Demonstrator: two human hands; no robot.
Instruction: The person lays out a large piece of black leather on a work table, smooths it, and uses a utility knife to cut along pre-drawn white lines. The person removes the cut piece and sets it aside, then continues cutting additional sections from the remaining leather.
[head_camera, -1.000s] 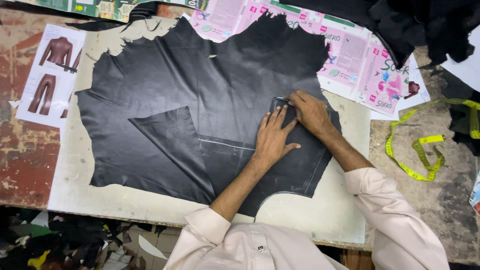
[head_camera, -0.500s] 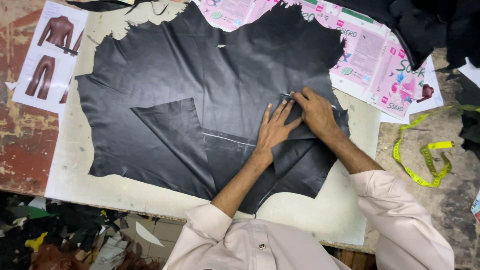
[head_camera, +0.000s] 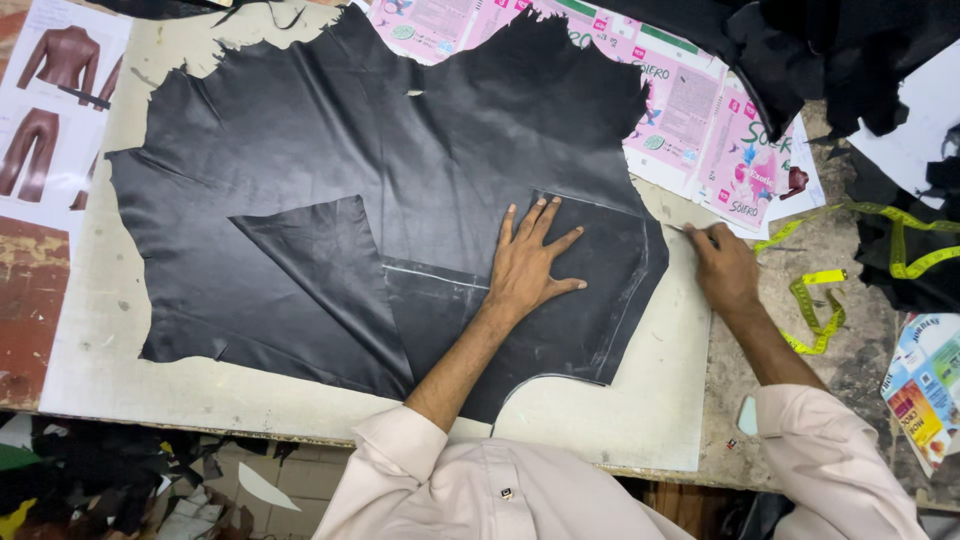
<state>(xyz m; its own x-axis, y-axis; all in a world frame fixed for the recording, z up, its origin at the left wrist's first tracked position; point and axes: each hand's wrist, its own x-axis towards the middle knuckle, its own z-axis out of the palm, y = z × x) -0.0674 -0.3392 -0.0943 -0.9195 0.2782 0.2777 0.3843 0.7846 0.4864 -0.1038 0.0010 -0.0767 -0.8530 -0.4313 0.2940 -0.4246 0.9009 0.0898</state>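
black leather hide: spread flat over the desk, filling the centre and upper left of the frame, ragged along its top edge.
pattern piece: a dark cut panel lying on the hide's lower right part, its outline traced in pale lines.
left hand: fingers splayed wide, palm pressed flat on the pattern piece, holding nothing.
right hand: at the right edge of the hide, fingers curled; whether it pinches a small tool cannot be told.
measuring tape: yellow-green, looped on the desk just right of the right hand.
pink printed sheets: upper right, partly under the hide.
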